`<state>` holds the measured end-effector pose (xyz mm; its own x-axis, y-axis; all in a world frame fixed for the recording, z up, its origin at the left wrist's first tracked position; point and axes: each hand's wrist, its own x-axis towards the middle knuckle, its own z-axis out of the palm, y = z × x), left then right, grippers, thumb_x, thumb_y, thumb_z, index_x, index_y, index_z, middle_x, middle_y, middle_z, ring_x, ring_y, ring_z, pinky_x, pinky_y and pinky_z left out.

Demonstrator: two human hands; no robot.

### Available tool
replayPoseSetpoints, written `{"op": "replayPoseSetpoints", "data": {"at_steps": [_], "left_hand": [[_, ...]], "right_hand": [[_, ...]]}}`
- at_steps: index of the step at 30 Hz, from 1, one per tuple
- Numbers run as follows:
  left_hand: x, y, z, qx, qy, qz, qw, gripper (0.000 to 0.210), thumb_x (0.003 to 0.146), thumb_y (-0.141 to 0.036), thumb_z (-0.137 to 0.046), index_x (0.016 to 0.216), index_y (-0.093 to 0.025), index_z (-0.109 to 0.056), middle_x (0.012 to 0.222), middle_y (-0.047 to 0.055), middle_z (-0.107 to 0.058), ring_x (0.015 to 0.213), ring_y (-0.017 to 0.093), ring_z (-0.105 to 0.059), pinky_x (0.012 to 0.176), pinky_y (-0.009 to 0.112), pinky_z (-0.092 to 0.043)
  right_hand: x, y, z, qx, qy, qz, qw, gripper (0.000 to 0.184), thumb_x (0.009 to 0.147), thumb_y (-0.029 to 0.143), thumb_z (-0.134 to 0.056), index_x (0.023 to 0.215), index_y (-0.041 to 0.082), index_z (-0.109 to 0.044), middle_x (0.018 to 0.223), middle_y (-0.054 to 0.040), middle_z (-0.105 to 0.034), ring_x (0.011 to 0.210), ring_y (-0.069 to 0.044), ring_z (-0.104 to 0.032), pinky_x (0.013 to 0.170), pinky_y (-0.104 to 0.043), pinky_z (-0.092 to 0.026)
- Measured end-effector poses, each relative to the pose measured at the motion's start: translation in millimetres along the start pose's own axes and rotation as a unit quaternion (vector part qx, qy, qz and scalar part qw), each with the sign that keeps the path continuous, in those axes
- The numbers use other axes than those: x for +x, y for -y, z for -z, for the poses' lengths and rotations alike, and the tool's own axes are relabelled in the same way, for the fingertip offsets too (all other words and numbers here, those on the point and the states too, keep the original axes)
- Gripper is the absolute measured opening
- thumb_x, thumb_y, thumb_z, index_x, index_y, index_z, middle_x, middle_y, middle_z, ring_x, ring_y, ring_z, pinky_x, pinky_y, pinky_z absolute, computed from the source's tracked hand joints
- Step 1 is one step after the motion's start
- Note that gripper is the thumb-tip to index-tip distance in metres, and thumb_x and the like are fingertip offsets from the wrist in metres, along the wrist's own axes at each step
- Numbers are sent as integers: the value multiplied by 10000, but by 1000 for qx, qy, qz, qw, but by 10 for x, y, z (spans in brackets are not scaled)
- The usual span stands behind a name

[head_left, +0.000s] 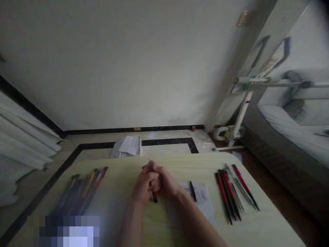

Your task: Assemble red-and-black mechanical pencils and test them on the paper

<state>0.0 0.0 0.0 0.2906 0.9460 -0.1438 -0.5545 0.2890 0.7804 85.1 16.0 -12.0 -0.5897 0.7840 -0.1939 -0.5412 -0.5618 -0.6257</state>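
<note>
Hands, left (146,183) and right (166,183) (touching), clasp one pen (152,181).

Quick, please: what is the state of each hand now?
Left hand: closed, its grip on the pen.
Right hand: closed, on the same pen.
</note>
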Motion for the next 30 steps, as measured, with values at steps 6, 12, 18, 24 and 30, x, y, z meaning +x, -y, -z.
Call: {"op": "replayPoseSetpoints", "data": {"at_steps": [6,12,18,24,30], "left_hand": [[5,15,-6,17,33,-3,999,224,704,-194,-558,747,-215,-340,462,-114,-261,334,20,-147,315,136,-136],[-2,10,-22,53,65,7,996,269,699,-158,-574,777,-225,-325,535,-106,-334,341,9,-185,330,142,-144],[-16,-20,-24,100,67,24,992,292,682,-175,-592,772,-220,-319,559,-104,-331,364,9,-229,354,146,-187],[-24,-23,-6,126,66,26,989,260,689,-147,-562,788,-220,-332,594,-93,-331,403,17,-247,363,151,-192],[-32,-22,23,130,88,27,987,251,689,-130,-548,789,-219,-335,601,-88,-323,418,23,-234,371,159,-199]], "right_hand": [[-37,33,-16,16,-9,1,1000,437,775,521,-387,863,134,-571,646,-12,-562,511,-99,-512,480,-194,-366],[-37,24,21,-6,-7,-15,1000,612,774,654,-271,956,146,-561,713,-45,-592,559,-134,-542,532,-242,-381],[-49,44,-23,3,5,15,1000,656,792,654,-227,935,120,-581,711,-72,-610,676,-180,-583,617,-278,-406],[-25,18,5,0,-7,17,1000,689,783,670,-215,909,114,-601,715,-82,-621,693,-191,-594,682,-317,-420],[-34,31,-17,-3,-5,19,1000,703,787,668,-199,895,107,-608,682,-84,-624,680,-191,-599,696,-323,-421]]}}
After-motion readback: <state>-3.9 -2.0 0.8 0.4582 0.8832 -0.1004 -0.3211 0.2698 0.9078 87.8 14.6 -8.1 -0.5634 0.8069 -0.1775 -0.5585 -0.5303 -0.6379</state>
